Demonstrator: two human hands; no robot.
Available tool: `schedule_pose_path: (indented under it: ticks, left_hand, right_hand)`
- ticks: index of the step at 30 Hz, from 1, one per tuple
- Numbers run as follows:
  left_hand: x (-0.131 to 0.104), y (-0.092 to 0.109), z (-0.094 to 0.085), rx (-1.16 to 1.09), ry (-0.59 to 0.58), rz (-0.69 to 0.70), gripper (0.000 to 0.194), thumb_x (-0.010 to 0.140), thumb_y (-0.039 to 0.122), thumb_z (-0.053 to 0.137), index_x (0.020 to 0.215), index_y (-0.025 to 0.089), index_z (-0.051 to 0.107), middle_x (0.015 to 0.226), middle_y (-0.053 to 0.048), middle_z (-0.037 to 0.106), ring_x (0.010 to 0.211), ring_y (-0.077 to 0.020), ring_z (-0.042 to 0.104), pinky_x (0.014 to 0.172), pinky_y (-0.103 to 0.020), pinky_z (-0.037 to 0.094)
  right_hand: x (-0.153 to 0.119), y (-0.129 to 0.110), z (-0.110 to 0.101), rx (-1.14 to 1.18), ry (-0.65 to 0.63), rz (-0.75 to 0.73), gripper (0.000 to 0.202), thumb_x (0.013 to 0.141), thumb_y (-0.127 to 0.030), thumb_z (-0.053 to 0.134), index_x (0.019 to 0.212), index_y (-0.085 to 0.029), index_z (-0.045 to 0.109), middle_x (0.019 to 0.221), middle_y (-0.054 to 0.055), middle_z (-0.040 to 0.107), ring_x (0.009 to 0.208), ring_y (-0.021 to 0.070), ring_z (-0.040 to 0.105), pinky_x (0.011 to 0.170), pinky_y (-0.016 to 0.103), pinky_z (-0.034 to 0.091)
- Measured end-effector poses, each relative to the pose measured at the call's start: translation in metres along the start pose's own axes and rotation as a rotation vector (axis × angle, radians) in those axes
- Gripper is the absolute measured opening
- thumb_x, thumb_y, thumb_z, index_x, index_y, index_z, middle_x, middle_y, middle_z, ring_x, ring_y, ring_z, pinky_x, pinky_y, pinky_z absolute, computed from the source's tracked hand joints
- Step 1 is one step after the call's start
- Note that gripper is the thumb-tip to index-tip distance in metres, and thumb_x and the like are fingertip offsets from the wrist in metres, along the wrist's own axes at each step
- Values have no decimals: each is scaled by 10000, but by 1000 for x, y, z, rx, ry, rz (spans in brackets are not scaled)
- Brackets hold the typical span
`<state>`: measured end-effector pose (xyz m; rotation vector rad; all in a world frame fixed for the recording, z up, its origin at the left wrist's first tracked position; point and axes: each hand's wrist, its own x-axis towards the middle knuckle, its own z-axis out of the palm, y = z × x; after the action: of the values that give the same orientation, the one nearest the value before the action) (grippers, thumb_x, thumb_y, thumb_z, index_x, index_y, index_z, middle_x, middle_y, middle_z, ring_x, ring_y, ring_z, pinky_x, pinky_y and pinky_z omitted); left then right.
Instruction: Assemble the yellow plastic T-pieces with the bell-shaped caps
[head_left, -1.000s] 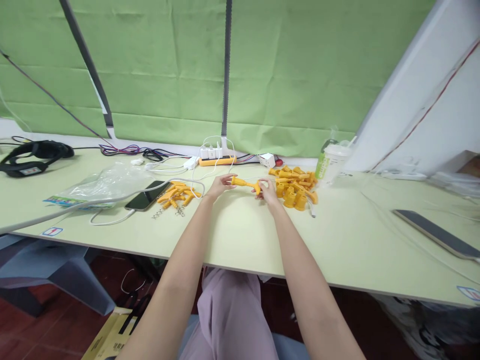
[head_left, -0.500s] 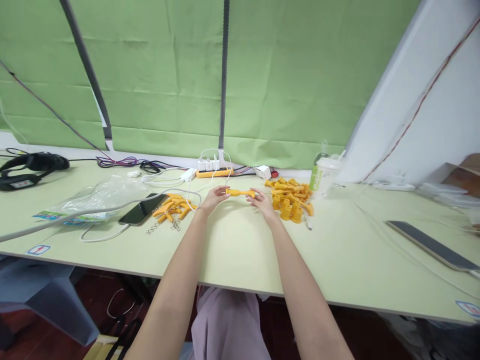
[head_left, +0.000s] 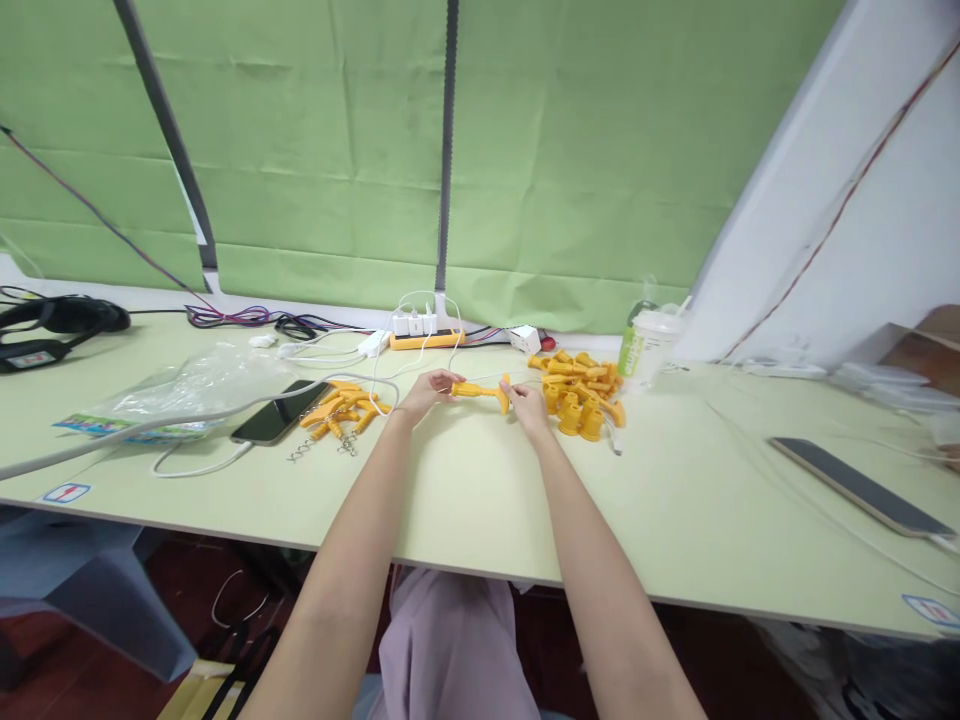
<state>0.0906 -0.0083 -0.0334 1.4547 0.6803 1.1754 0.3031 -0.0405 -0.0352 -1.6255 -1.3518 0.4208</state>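
Note:
A yellow plastic corkscrew lies crosswise in the air above the table, its T-shaped handle on the right. My left hand is closed on its slim left end. On the handle end, my right hand pinches with thumb and fingers. No metal spiral shows on the held piece. Left of my hands sits a heap of yellow corkscrews with bare metal spirals. Right of them is a pile of yellow plastic parts, with several cone-shaped pieces at its front.
A phone with a white cable and a clear plastic bag lie on the left. Behind my hands is an orange power strip with white plugs. A lidded cup stands beyond the right pile; another phone lies far right.
The corkscrew has turned in my hands, so its T-shaped handle now shows crosswise at the right end. My right fingers have shifted onto that handle. The view has moved slightly.

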Motion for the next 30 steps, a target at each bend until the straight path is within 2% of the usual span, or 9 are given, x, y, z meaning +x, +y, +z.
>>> schedule_pose_path:
  ticks: [3, 7, 10, 14, 18, 21, 24, 27, 30]
  left_hand:
    - [-3, 3, 2, 6, -13, -19, 374, 469, 123, 771, 815, 141, 630, 1088, -111, 638, 999, -231, 581, 921, -409, 403]
    - [-5, 6, 4, 59, 14, -56, 501, 567, 323, 786, 1008, 142, 632, 1040, -122, 660, 965, -219, 602, 920, -395, 405]
    - [-5, 7, 4, 86, 25, -88, 542, 616, 430, 754, 1056, 144, 619, 980, -113, 674, 935, -197, 613, 928, -376, 402]
    - [-4, 4, 5, 93, 35, -114, 529, 654, 488, 709, 1042, 145, 603, 955, -92, 663, 852, -165, 625, 910, -364, 418]
    - [1, -1, 7, 137, 68, -111, 484, 737, 485, 624, 1079, 148, 561, 890, -53, 626, 732, -111, 582, 820, -312, 452]
    - [4, -3, 9, 215, 68, -107, 422, 783, 485, 552, 1011, 132, 583, 742, -22, 594, 609, -96, 513, 688, -263, 440]
    - [5, -3, 11, 315, 53, -84, 436, 821, 523, 446, 837, 119, 607, 596, -5, 532, 511, -99, 435, 562, -249, 370]
    - [3, -1, 13, 379, 63, -76, 463, 824, 543, 406, 717, 129, 583, 553, -4, 511, 495, -105, 414, 534, -251, 335]
    - [1, 3, 15, 389, 64, -105, 459, 810, 555, 420, 701, 137, 577, 573, -12, 539, 506, -110, 432, 539, -252, 335]
  right_hand:
    - [4, 4, 2, -3, 4, 10, 557, 676, -728, 478, 613, -195, 628, 533, -7, 546, 526, 116, 493, 464, 213, 355]
    - [10, 11, 5, 74, 37, -16, 681, 574, -826, 445, 645, -178, 644, 543, 1, 561, 517, 126, 508, 486, 239, 374]
    - [12, 12, 6, 114, 58, -34, 736, 518, -861, 433, 651, -171, 655, 562, 10, 576, 517, 133, 520, 500, 253, 382]
    - [10, 9, 5, 110, 87, -28, 742, 497, -862, 448, 660, -172, 668, 564, 14, 582, 539, 146, 530, 516, 264, 385]
    - [10, 9, 6, 124, 73, -41, 729, 513, -853, 453, 648, -168, 664, 552, 16, 577, 548, 147, 522, 534, 272, 390]
    - [11, 11, 8, 138, 48, -49, 709, 532, -839, 463, 656, -169, 661, 556, 13, 577, 546, 141, 518, 534, 266, 393]
    - [11, 12, 9, 152, 33, -55, 707, 524, -835, 477, 673, -169, 663, 574, 16, 591, 541, 139, 523, 532, 263, 396]
    - [10, 11, 9, 162, 33, -50, 709, 528, -835, 475, 676, -168, 664, 582, 20, 601, 524, 136, 525, 532, 265, 394]
    - [8, 10, 7, 168, 42, -42, 708, 532, -836, 469, 666, -168, 659, 575, 17, 593, 520, 133, 522, 531, 262, 384]
